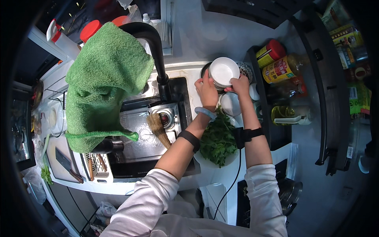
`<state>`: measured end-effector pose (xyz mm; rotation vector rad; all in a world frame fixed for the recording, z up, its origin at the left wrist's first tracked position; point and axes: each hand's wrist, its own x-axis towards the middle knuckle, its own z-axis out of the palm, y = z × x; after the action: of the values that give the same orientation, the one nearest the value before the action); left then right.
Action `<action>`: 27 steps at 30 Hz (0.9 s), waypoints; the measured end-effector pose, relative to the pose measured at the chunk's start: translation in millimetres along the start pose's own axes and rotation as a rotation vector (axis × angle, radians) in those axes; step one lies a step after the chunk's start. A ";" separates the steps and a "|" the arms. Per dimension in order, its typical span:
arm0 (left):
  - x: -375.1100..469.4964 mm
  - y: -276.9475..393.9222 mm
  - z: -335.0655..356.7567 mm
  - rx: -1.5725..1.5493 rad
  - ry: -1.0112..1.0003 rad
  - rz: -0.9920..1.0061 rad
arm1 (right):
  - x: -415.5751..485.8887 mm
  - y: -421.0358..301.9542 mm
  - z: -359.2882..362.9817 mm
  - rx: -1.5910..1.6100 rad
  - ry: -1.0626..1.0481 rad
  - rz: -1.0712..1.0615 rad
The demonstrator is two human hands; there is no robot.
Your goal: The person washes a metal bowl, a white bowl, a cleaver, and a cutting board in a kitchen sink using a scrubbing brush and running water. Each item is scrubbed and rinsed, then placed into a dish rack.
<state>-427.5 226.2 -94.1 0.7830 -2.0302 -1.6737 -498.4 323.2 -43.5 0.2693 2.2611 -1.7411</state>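
Observation:
A stack of white bowls (224, 71) stands by the wall at the back of the counter. Both my hands grip it: my left hand (206, 91) has its fingers and thumb on the left side, and my right hand (240, 85) pinches the lower right rim. Dark and patterned dishes lie partly hidden behind the stack. Nearer to me sits a round glass or ceramic dish (230, 103), between my forearms. Leafy green herbs (219, 137) fill a pale bowl (204, 161) below it.
Left of my arms is a steel sink (139, 151) with a brown brush-like thing (156, 126). A green towel (103, 77) hangs over the black faucet (158, 50). A black rack (266, 118) with bottles stands at right. A cleaver (65, 161) lies on a cutting board (54, 148).

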 end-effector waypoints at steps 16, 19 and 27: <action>-169.5 -63.7 -355.2 -0.445 -0.756 -0.712 | -101.4 -34.6 4.7 -0.162 -0.061 -0.129; -177.1 -101.1 -503.2 -0.203 -0.383 -0.591 | -163.3 -17.5 53.4 -0.054 -0.307 -0.105; -172.5 -201.1 -753.6 0.911 0.640 -0.799 | -121.1 59.4 168.2 -0.213 -0.183 -0.560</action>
<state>206.0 -259.5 -125.6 2.2943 -2.0110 -0.4556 -348.3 178.4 -98.4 -0.5971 2.5040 -1.6391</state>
